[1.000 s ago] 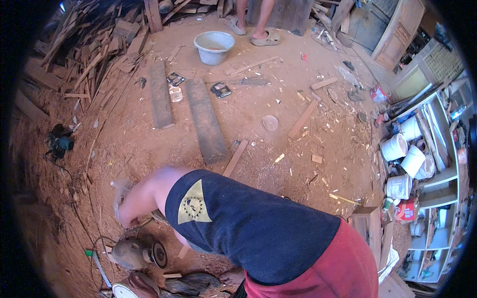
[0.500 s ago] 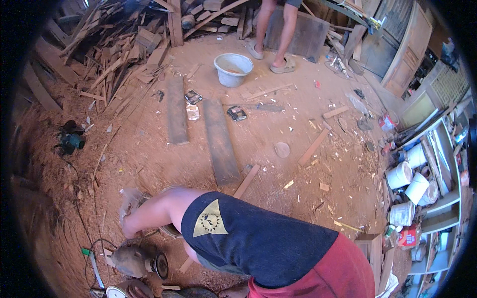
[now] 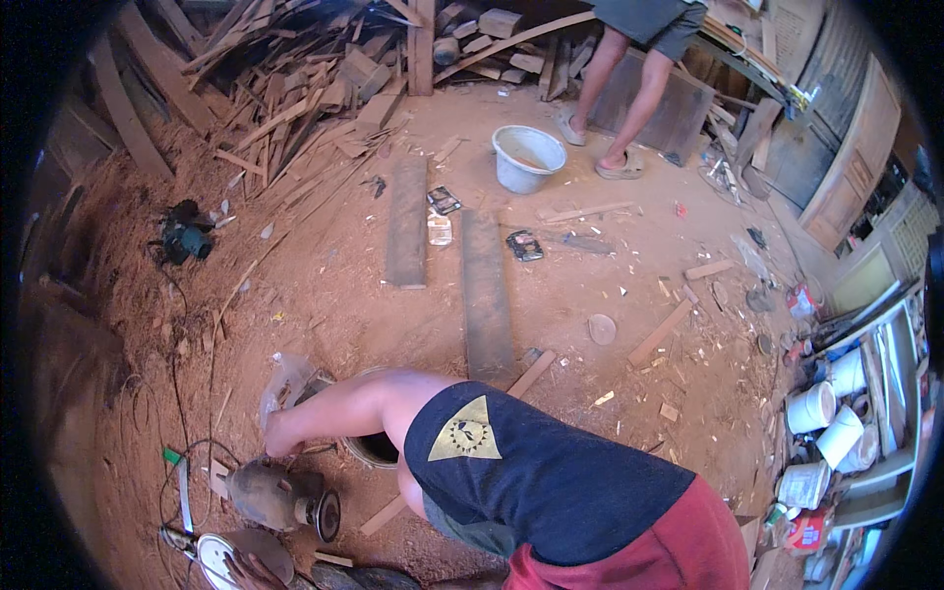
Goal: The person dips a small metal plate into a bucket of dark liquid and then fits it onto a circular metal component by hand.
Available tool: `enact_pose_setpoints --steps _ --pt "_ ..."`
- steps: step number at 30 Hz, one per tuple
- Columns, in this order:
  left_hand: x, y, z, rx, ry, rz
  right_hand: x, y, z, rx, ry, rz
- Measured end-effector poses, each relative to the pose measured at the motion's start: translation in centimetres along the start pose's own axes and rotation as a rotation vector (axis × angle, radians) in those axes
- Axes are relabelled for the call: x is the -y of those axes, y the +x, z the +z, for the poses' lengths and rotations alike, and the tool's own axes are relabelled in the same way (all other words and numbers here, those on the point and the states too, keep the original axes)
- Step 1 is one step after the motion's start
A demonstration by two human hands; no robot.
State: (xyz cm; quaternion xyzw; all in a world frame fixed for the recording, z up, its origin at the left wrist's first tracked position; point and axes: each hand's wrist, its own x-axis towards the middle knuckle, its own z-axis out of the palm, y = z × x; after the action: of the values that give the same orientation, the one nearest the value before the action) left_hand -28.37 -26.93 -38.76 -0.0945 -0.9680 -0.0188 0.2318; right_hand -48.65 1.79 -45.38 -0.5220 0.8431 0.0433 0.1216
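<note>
My right arm, in a black sleeve with a yellow triangle, reaches across from the lower right. My right hand (image 3: 280, 438) is closed at a crumpled clear plastic bag (image 3: 285, 382); its fingertips are partly hidden. Just below it lies a dusty motor-bodied grinder (image 3: 265, 495) with a round wheel (image 3: 328, 515). An open round container (image 3: 372, 452) with a dark inside is half covered by my forearm. At the bottom left, my left hand (image 3: 254, 570) grips a tilted white bucket (image 3: 270, 553), its fingers over the side and the lower edge cutting it off.
Two long boards (image 3: 485, 295) lie on the dusty floor. A grey tub (image 3: 526, 177) stands near another person's legs (image 3: 639, 108). Scrap wood (image 3: 324, 98) is heaped at far left. A green power tool (image 3: 187, 239) lies left; white pails (image 3: 811, 406) fill shelves at right.
My view has shifted, so the floor and boards appear farther right. More of the white bucket and my left hand shows. My right hand stays by the plastic bag.
</note>
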Motion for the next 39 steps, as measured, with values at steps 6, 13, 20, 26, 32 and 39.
enact_pose_setpoints --steps 6,13,20,26,32,39 --pt "1.4 -1.8 -0.4 0.112 -0.002 -0.067 1.6 1.1 -0.7 -0.062 0.010 -0.041" --pt "3.1 0.1 4.2 0.339 -0.119 -0.401 -3.0 2.2 4.0 -0.012 0.346 -0.034" --pt "8.0 -1.2 1.7 0.250 -0.002 -0.280 -1.2 1.8 0.1 -0.215 0.128 -0.101" --pt "6.5 -2.2 1.3 0.290 0.009 -0.328 -1.1 2.8 -0.1 -0.348 0.077 -0.136" --pt "5.3 -0.9 1.4 0.314 0.009 -0.369 -2.4 2.3 -0.1 -0.341 0.021 -0.163" --pt "4.2 -1.6 1.6 0.163 0.050 -0.152 -3.4 -3.1 -1.8 -0.286 0.036 -0.002"
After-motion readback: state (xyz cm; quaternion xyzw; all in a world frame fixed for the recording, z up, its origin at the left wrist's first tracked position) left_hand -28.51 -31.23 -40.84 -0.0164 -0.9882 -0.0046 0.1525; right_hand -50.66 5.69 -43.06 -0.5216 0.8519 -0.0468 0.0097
